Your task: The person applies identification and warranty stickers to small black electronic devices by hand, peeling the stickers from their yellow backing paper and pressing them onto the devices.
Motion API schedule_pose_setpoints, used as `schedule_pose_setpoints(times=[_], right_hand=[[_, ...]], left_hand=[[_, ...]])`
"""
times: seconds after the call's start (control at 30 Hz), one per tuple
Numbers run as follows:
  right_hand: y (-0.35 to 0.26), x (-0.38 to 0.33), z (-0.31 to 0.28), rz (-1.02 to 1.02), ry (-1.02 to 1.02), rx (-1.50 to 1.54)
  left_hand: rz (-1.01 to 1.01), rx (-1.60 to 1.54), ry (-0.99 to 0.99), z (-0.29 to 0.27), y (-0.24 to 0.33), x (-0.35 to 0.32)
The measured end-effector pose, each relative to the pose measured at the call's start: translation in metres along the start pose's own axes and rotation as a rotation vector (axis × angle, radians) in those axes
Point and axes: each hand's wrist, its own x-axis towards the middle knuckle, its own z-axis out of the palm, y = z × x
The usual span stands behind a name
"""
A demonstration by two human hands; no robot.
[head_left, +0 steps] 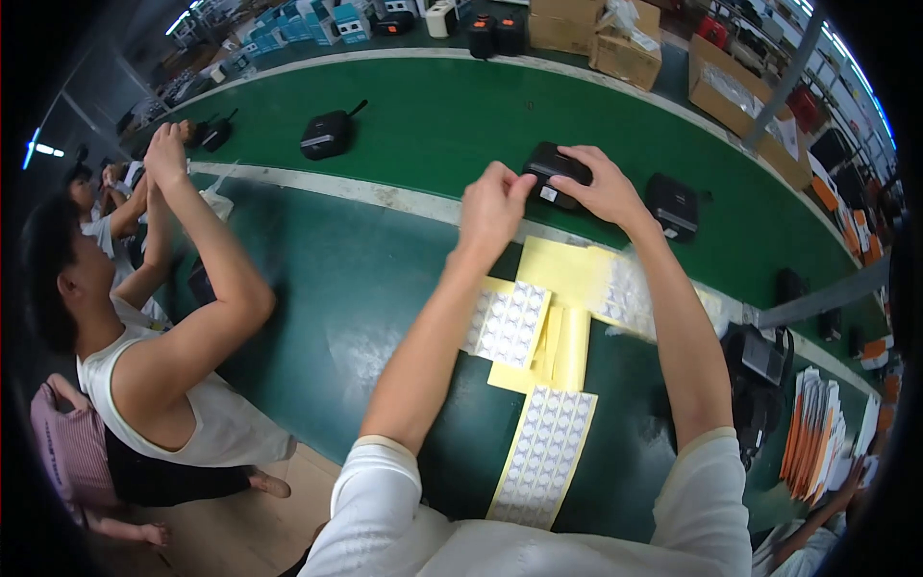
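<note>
A black, rounded box-shaped device [552, 165] sits at the near edge of the green belt, with a small white label on its front. My right hand [604, 192] grips it from the right, fingers over the top and thumb at the front. Close by its left side is my left hand [492, 213], thumb and fingers pinched together; anything between them is too small to make out. Below my hands lie sheets of round white stickers [510, 322] on yellow backing paper [567, 264]. Another long sticker sheet [543, 457] stretches toward me over the dark green table [336, 327].
More black devices stand on the belt [433, 115], one just right [672, 205] and one with a strap [327, 135] further left. A co-worker [183, 375] with raised arms is at my left. Cardboard boxes [625, 53] line the far side; a metal post [827, 293] juts in right.
</note>
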Motion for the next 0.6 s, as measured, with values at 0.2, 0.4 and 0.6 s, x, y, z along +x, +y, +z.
schedule_pose_setpoints(times=[0.2, 0.4, 0.6], right_hand=[[-0.005, -0.020, 0.002, 0.061, -0.045, -0.224], [-0.043, -0.032, 0.001, -0.026, 0.195, -0.416], [-0.097, -0.090, 0.013, 0.049, -0.216, 0.033]], left_hand=[[0.257, 0.064, -0.458, -0.050, 0.011, -0.046], [0.395, 0.297, -0.458, -0.052, 0.005, -0.092], [0.170, 0.205, -0.496, -0.071, -0.004, -0.089]])
